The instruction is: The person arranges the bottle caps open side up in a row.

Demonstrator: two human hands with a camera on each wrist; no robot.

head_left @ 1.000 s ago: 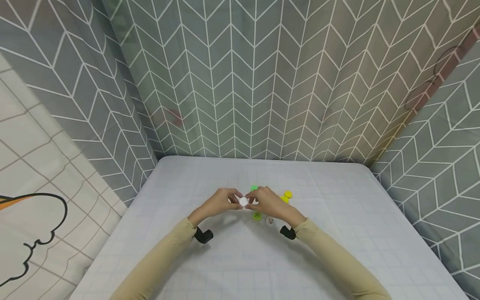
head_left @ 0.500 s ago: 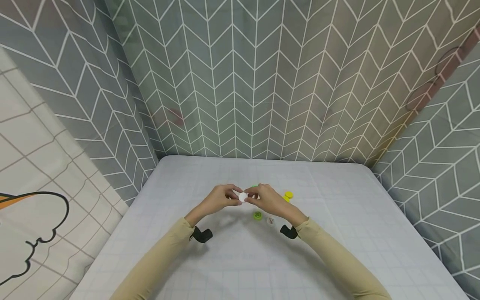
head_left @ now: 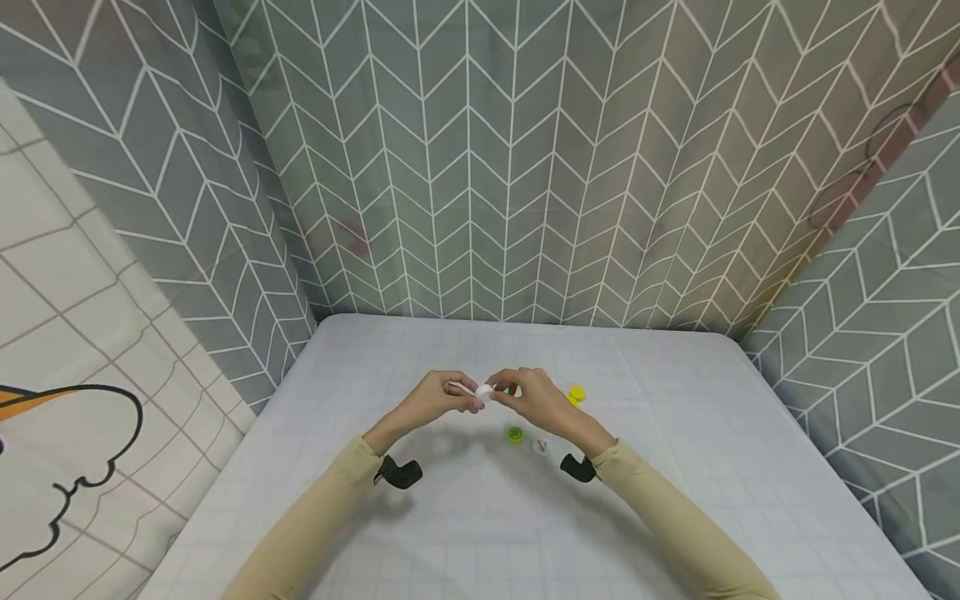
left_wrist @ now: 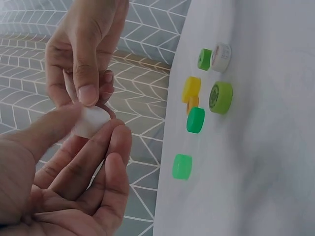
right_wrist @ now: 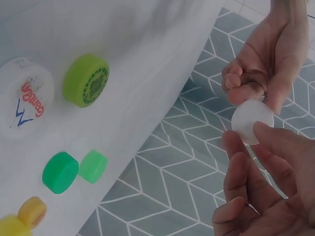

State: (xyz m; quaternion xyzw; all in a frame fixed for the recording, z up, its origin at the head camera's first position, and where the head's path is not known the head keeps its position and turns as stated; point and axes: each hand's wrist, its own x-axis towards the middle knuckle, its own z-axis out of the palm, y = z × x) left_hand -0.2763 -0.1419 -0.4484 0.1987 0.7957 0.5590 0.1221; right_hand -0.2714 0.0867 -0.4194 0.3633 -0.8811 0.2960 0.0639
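Note:
A plain white bottle cap (head_left: 484, 392) is held up over the table between both hands. My left hand (head_left: 433, 398) pinches one side of it, with the thumb on one face and the fingers behind, as the left wrist view shows. From the other side, my right hand (head_left: 531, 404) pinches its edge between thumb and fingertips. In the right wrist view the cap's round, smooth face (right_wrist: 246, 120) is partly covered by the right thumb. Below the hands lie a lime green cap (head_left: 514, 435) with a printed top and a white cap (right_wrist: 24, 101) with red and blue lettering.
Farther back on the white-covered table (head_left: 465, 533) are a dark green cap (left_wrist: 196, 120), a light green cap (left_wrist: 182, 167), a yellow cap (head_left: 577, 393) and a small orange-yellow cap (right_wrist: 33, 213). A grey patterned curtain (head_left: 480, 167) hangs behind the table.
Both hands have lifted the white cap slightly away from the person. The cap has turned from facing the head camera to a tilted position, and the left fingers have shifted around it.

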